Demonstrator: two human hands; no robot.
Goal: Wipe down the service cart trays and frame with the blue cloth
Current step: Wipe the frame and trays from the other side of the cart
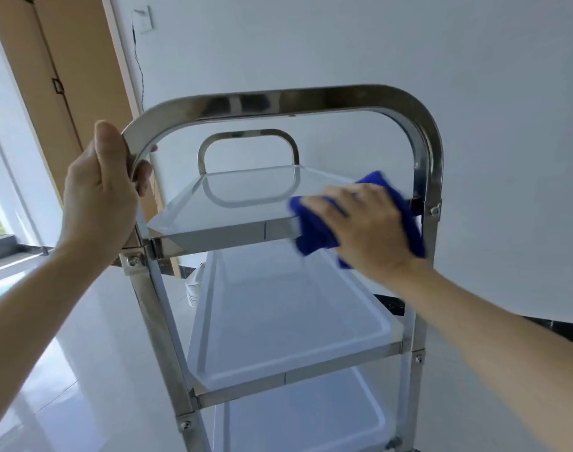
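Fingers of the left hand point(99, 194) curl tight around the frame point(138, 132) at its left bend, steadying the cart. Further right, the top tray point(233, 203) lies bare and glossy. At its near right corner the right hand point(366, 220) presses the cloth point(314, 236) against the tray's front edge, gripping it beside the right upright. The step in hand looks like wiping the top tray's rim; next, the cloth likely needs to sweep along that edge, then down to the middle tray point(291, 324). No writing or brand is legible anywhere.
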